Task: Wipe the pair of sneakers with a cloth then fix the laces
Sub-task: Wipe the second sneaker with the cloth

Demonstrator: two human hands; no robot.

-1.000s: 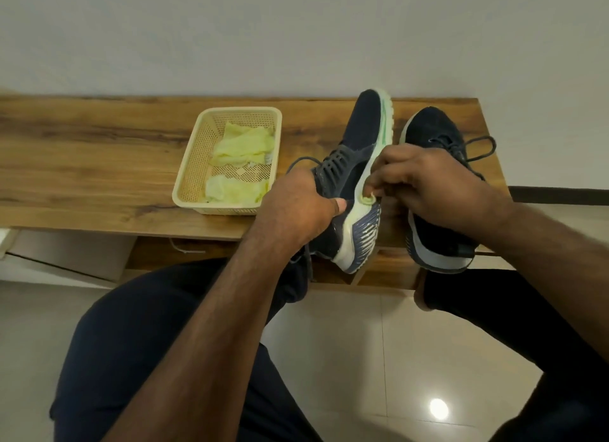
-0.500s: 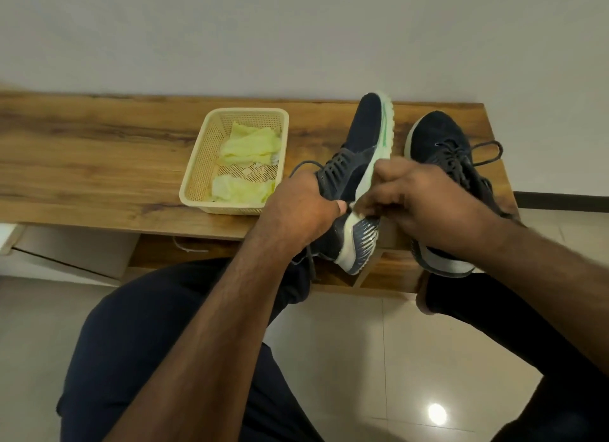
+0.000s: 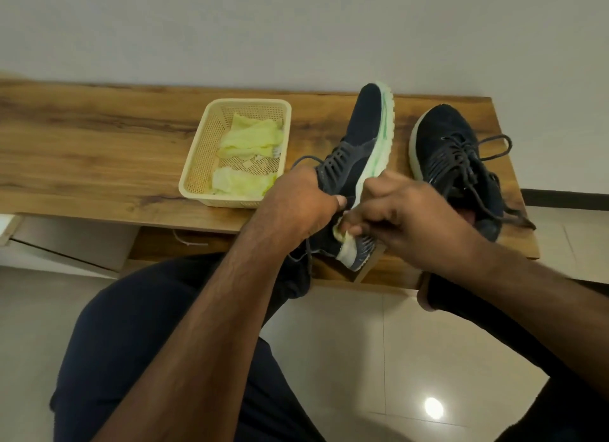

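Note:
A dark navy sneaker [image 3: 362, 135] with a white and green sole is tipped on its side over the wooden bench [image 3: 99, 151]. My left hand [image 3: 296, 207] grips it at the collar near the laces. My right hand [image 3: 415, 220] pinches a small pale yellow-green cloth [image 3: 342, 234] against the white sole edge near the heel. Most of the cloth is hidden under my fingers. The second dark sneaker [image 3: 451, 145] stands upright to the right on the bench, its laces loose and trailing.
A cream plastic basket [image 3: 197, 164] holding several crumpled yellow-green cloths sits on the bench left of the sneakers. The bench backs onto a white wall. My legs in dark trousers are below, over a glossy tiled floor.
My right hand has slid the cloth along the sole edge toward the heel. The view has shifted slightly; my left hand keeps its grip.

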